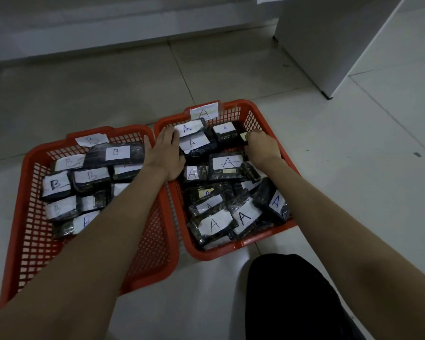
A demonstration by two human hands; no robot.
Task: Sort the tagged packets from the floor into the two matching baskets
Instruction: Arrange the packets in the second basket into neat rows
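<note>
Judging from the head view, the sorting appears almost finished — no packet is seen on the bare floor around the 2 baskets. The left basket, tagged B, is filled across its far half with B packets, while its near part is left as bare mesh. The right basket, tagged A, is packed nearly to the rim with A packets.

Both hands are reached into the A basket. The left hand is laid flat with fingers spread against the stacked packets at the far left corner, beside the wall shared with the B basket; nothing is gripped. The right hand is curled at the far right corner, but whether a packet is held cannot be told.

Probably only tidying is left. The baskets are set touching side by side, with open tile in front and to the right — a white cabinet stands well apart.
</note>
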